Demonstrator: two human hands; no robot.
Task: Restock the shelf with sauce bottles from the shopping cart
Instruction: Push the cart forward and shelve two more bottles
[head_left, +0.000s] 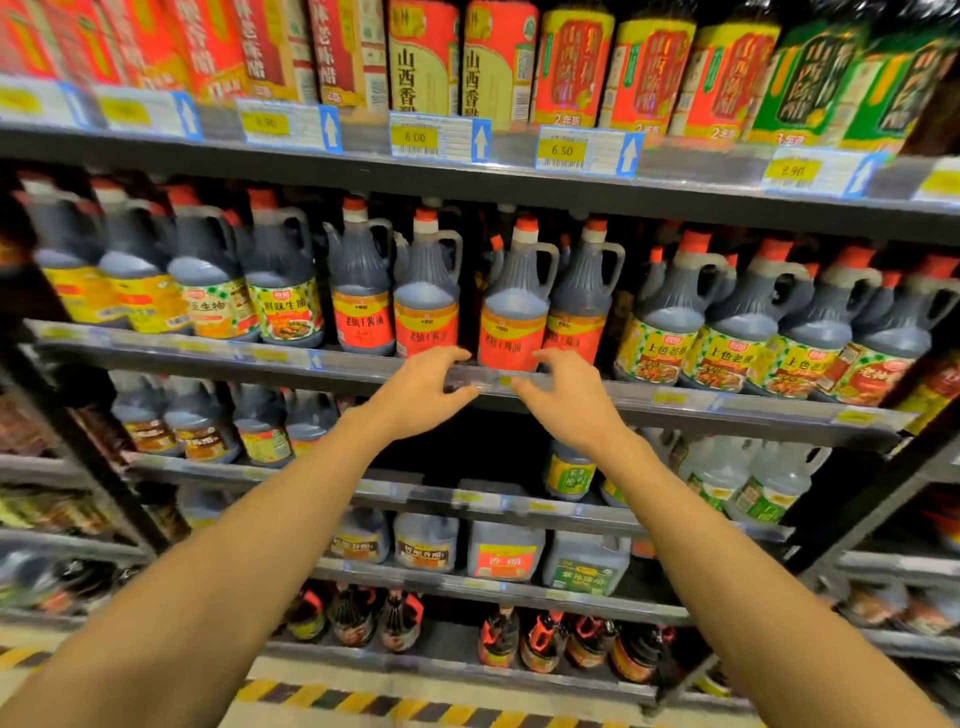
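Four dark sauce bottles with red caps, side handles and orange-red labels stand upright on the grey metal shelf (363, 364) at the centre of a supermarket rack; the third of them, the landmark bottle (511, 306), stands just behind the shelf's front rail, with its twin (582, 301) touching it on one side and two more (427, 291) across a narrow dark gap on the other. Directly below the landmark bottle, both of the person's bare arms reach up to the clear plastic price strip (488, 382) on the rail. The left hand (421, 387) has its fingers loosely curled at the strip, thumb beneath, its grip holding no bottle; the right hand (566, 392) mirrors it, fingers half spread and bent over the rail, also holding no bottle. Whether the fingertips pinch the strip or merely touch it cannot be told. Further along the same shelf from the landmark bottle stand similar jugs with green-and-yellow labels (670, 332). Above it, a higher shelf carries tall red and yellow labelled vinegar bottles (426, 57) over yellow price tags (415, 137). Below it, lower shelves hold more dark jugs and squat square containers (504, 551).
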